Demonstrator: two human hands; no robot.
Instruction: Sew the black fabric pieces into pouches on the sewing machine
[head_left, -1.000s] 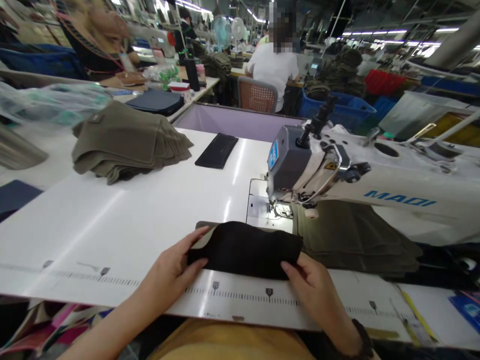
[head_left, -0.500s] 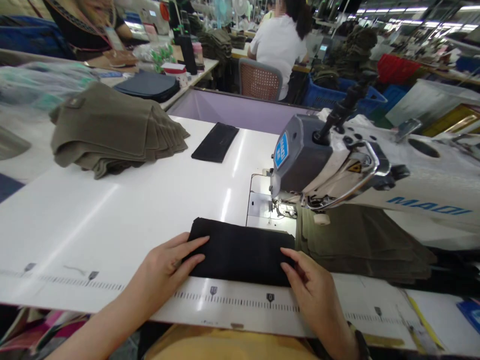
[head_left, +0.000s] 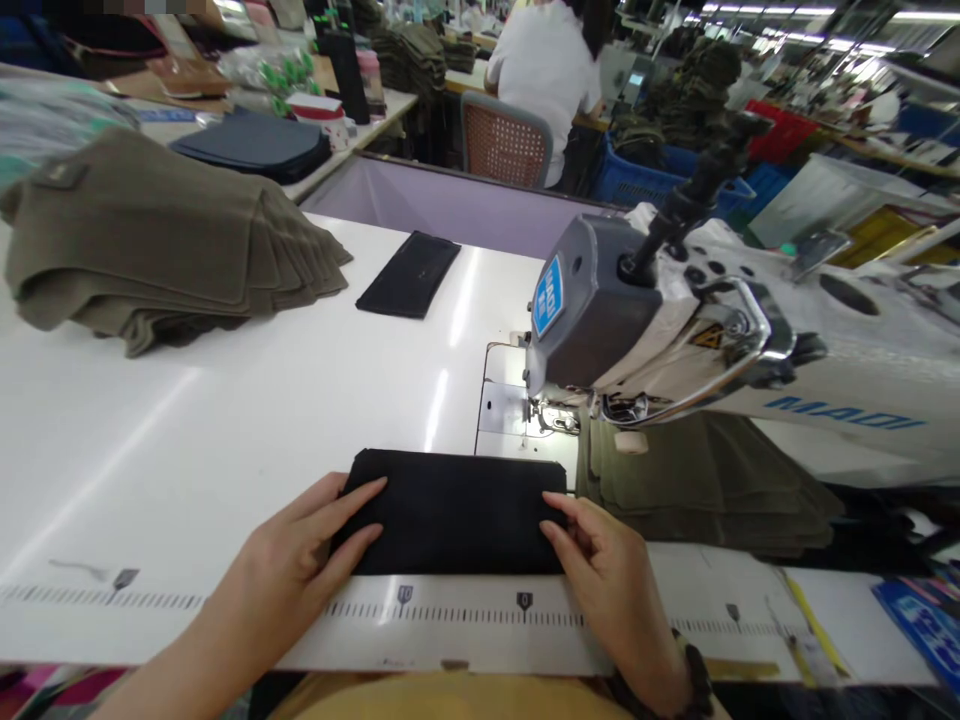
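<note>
A black fabric piece (head_left: 457, 510) lies flat near the front edge of the white table (head_left: 247, 420), just above a printed ruler strip (head_left: 457, 605). My left hand (head_left: 300, 560) rests on its left end, fingers stretched out flat. On its right end sits my right hand (head_left: 604, 570), fingers extended and pressing down. A white and grey sewing machine (head_left: 675, 330) stands just behind and to the right, its needle area (head_left: 551, 420) beyond the fabric's far right corner.
A stack of olive fabric pieces (head_left: 150, 255) lies at the left. More olive pieces (head_left: 705, 485) lie under the machine arm. A second black piece (head_left: 409, 275) lies further back. A person in white (head_left: 544, 75) sits on a chair beyond; blue bins behind.
The black piece, folded and bunched a second ago, now lies flat and squared. Both hands have settled on its ends. The view has shifted down and left slightly.
</note>
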